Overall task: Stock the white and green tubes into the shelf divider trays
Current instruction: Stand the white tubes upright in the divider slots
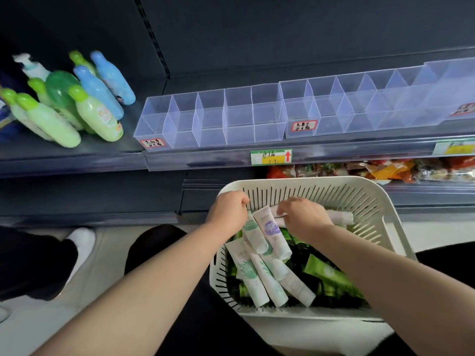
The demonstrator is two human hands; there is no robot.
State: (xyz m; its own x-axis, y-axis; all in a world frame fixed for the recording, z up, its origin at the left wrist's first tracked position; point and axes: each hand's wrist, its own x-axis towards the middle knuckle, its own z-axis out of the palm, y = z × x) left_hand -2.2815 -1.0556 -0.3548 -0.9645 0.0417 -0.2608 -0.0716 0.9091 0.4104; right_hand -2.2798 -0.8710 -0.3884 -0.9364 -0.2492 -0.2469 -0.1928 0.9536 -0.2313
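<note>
A white slotted basket point(359, 191) on my lap holds several white and green tubes point(259, 276), one white tube with a purple patch point(271, 227) and green packets point(329, 273). My left hand point(227, 210) grips the top end of a white and green tube point(250, 226) at the basket's far left corner. My right hand point(300, 214) reaches into the basket, fingers curled around a white tube point(339, 217) lying across the back. The clear divider trays point(210, 116) on the shelf above stand without tubes.
Green and blue bottles point(77, 98) lean on the shelf to the left of the trays. More clear trays point(359, 101) run to the right. A price label point(271, 157) is on the shelf edge. Snack packets point(372, 170) fill the lower shelf. A white shoe point(82, 240) is on the floor.
</note>
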